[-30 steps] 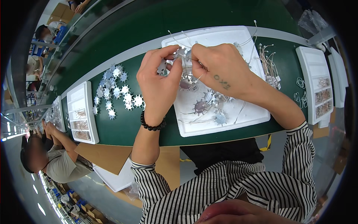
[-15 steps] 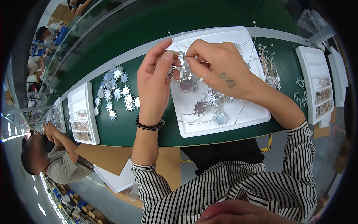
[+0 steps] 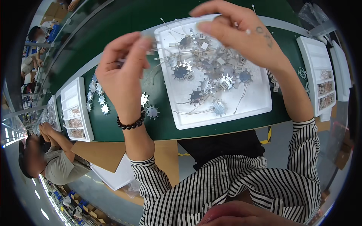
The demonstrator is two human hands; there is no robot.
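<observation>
The fingertips of the left hand [image 3: 122, 73] are pinched together near the top left corner of the white tray [image 3: 260, 107], and they seem to hold the end of a thin wire [image 3: 166, 57] – the picture is blurred there, so I cannot tell surely what is between them. The right hand [image 3: 241, 35] is raised above the far side of the tray with its thumb and first fingers bent close to each other, but whether they grip something small is not clear. Between and below the two hands, the tray carries a loose pile of gear-shaped metal discs [image 3: 196, 96] with fine leads and little square parts. More of such finished-looking discs [image 3: 100, 98] lie in a group on the green belt [image 3: 158, 126], to the left of the tray, and two lie just under the left wrist. I judge the step in hand as separating one wired piece from the pile – the next move calls for a gentle pull, so the thin leads do not tangle or drag other discs over the tray's rim.
</observation>
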